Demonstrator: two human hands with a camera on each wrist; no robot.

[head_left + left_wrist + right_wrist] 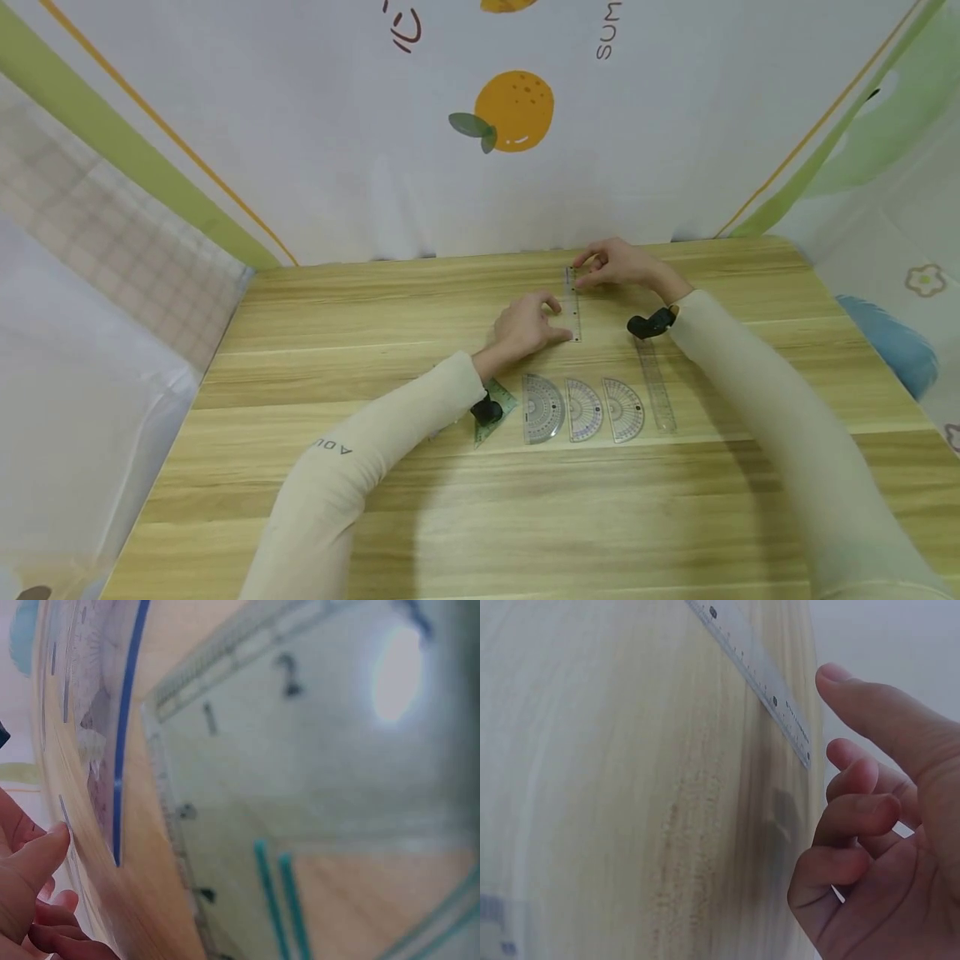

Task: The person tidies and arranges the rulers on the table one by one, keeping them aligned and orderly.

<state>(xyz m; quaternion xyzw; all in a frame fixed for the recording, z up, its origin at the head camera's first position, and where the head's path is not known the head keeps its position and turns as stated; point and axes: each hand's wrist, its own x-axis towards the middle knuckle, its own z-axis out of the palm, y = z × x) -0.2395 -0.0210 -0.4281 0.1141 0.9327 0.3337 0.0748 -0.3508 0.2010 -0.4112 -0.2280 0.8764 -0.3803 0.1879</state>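
On the light wooden bench, near its far edge, a clear, thin plastic straight ruler is seen lying flat, running away from the person. Its far end is touched by the fingertips of the right hand, whose fingers are loosely curled; in the right wrist view the ruler lies just beyond those fingers, and no firm pinch can be made out. The near end is met by the left hand, with fingers bent and resting at the ruler's side; whether anything is truly clasped by it cannot be told.

Closer to the person a row is laid out: a green-tinted clear set square, three clear half-round protractors and a second clear straight ruler.

The far ruler is judged light, stiff yet slightly bendable, and slippery on the smooth wood. Being flat against the bench, it would best be taken by its long edges near one end, or slid first.
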